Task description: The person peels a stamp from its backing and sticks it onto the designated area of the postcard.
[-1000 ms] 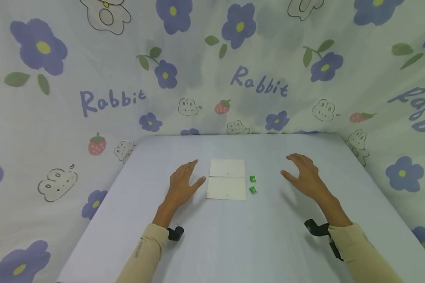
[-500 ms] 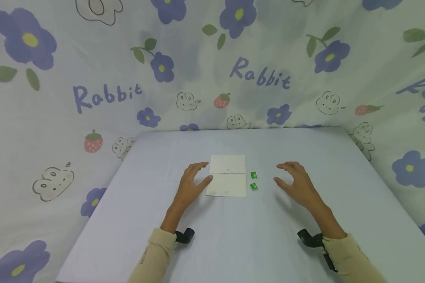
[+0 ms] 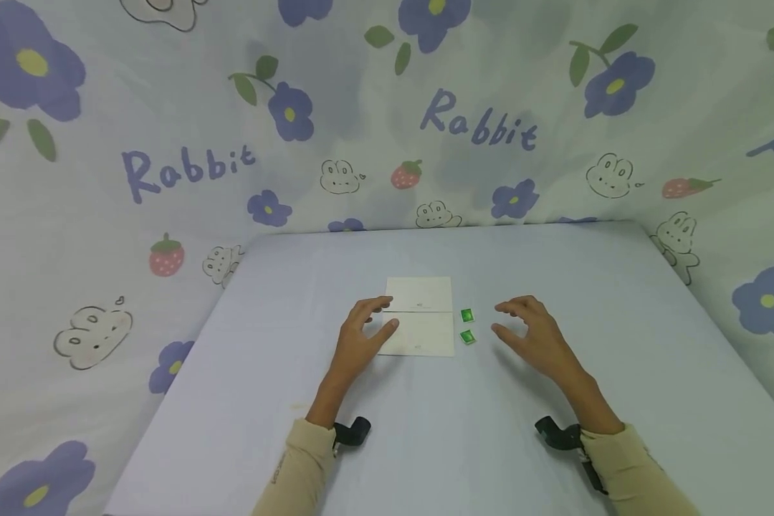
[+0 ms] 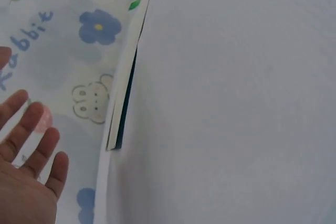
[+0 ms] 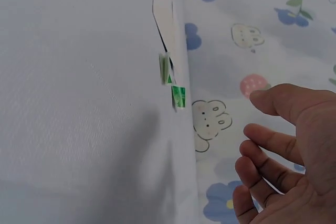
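While L hand (image 3: 357,349) and R hand (image 3: 543,344) each have grip part-spread w/ nothing held, white panels (image 3: 426,331) lie flat on counter (image 3: 438,430), green squares (image 3: 467,315) just to their R, all prob. light, thin, stiffish, so pinch edges.

White table (image 3: 451,423): pale rectangles (image 3: 423,333), two squares (image 3: 467,315) (green).

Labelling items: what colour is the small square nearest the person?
The square is green with pale edges; best in head view.
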A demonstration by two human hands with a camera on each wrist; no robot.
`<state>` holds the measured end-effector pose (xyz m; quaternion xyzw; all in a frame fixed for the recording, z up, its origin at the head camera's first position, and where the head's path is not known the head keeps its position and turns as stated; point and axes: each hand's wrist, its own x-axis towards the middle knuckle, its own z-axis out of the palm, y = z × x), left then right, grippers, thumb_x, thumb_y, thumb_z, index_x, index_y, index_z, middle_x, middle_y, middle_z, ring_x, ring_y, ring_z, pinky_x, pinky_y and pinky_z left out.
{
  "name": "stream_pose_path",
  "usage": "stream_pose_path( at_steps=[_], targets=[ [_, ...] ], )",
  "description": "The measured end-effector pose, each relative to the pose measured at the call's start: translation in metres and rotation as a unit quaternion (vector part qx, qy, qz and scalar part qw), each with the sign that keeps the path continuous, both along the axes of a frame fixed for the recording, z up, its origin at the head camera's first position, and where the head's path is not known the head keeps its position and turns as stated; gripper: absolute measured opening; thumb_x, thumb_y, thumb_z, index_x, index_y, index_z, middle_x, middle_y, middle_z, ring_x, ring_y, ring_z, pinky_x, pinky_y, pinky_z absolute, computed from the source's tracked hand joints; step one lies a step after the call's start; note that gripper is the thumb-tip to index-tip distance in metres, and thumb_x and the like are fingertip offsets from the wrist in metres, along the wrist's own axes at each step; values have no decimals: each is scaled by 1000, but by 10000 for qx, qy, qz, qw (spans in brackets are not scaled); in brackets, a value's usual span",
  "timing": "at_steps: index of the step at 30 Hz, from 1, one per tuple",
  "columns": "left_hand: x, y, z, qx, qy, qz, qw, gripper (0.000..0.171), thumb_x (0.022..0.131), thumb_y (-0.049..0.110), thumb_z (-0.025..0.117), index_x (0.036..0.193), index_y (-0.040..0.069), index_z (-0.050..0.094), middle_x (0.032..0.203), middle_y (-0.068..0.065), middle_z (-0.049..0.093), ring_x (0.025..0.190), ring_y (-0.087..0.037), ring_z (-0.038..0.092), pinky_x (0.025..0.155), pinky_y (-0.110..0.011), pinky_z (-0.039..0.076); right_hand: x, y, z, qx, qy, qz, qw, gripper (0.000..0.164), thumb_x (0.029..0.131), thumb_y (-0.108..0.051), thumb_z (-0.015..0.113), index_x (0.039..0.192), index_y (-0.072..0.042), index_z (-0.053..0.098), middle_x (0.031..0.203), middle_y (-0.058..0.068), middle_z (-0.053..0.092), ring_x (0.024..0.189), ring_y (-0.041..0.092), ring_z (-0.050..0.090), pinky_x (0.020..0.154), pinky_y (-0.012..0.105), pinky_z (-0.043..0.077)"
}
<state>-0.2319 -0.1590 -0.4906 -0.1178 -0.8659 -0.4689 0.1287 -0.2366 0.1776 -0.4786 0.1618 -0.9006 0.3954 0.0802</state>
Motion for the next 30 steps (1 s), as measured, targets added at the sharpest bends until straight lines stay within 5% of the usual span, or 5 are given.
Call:
stream_pose_path(
  at_steps=[30],
  targets=[
    [-5, 23, -5, 523, 341, -433, 9971, 40, 94, 30, 72, 132, 21, 63, 119, 1, 63, 109, -15, 57, 90, -45, 49, -8, -13, -25, -432, -58, 287, 9986, 36, 88, -19, 79, 120, -6, 70, 120, 4, 58, 109, 22, 55, 89, 46, 48]
  ],
)
